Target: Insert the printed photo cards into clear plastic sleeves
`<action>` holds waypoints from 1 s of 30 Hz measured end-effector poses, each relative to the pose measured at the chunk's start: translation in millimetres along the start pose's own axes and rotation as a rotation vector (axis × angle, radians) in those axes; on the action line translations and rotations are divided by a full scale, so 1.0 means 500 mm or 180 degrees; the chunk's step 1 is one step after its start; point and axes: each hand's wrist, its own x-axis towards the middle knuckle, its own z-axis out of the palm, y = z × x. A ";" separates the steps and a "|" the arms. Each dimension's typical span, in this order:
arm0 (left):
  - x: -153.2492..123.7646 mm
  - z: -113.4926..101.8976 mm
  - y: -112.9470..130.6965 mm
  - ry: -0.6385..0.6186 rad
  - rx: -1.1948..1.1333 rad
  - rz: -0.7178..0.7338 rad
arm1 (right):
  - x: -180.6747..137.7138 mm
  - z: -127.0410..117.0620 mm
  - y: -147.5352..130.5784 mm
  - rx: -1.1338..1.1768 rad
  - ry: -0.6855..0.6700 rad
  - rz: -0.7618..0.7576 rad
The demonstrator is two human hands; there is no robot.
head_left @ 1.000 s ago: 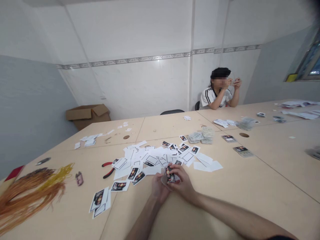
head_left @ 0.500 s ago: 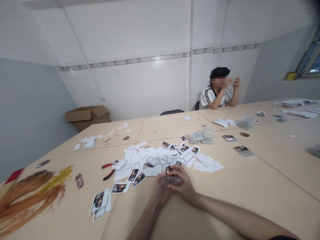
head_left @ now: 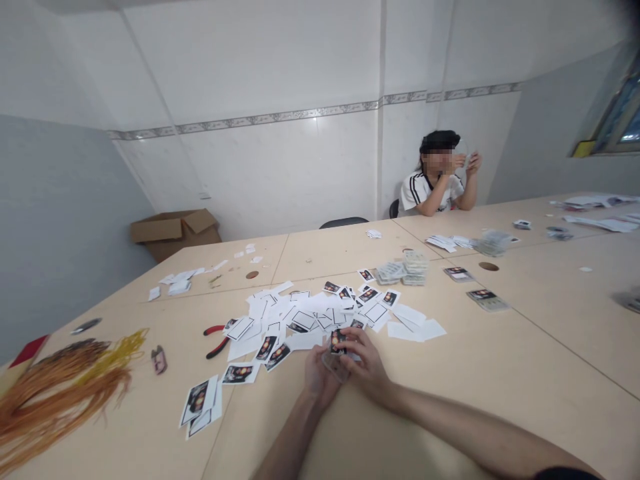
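Note:
My left hand (head_left: 316, 377) and my right hand (head_left: 364, 364) meet just above the table, in front of a heap of small printed cards (head_left: 310, 317). Between them they hold a small dark printed card (head_left: 338, 341) and a clear sleeve-like piece (head_left: 334, 363). The right fingers pinch the card from above. The left fingers curl under the clear piece. Loose cards, some face up with dark pictures, others white, lie spread just beyond my hands.
Red-handled pliers (head_left: 218, 338) lie left of the heap. Orange and yellow cords (head_left: 60, 387) pile at the far left. Stacks of clear packets (head_left: 405, 268) sit further back. Another person (head_left: 436, 179) sits at the far side. A cardboard box (head_left: 175, 230) stands by the wall.
The card has shifted a little in my fingers, sliding lower against the clear piece. My hands stay in the same spot. The view has tilted slightly down.

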 end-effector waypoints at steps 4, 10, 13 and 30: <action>0.001 -0.001 -0.001 0.0003 -0.0028 -0.0003 | 0.000 0.001 0.001 -0.0016 -0.0007 -0.0021; 0.002 -0.010 -0.008 0.0230 -0.0103 0.0168 | 0.001 0.003 0.010 -0.0189 0.0160 -0.0064; 0.003 -0.010 -0.011 0.0255 -0.0180 0.0193 | 0.001 0.004 0.011 -0.0251 0.0164 -0.0081; 0.004 -0.016 -0.020 0.0338 -0.0199 0.0181 | -0.010 0.022 0.032 -0.0453 0.0034 -0.0670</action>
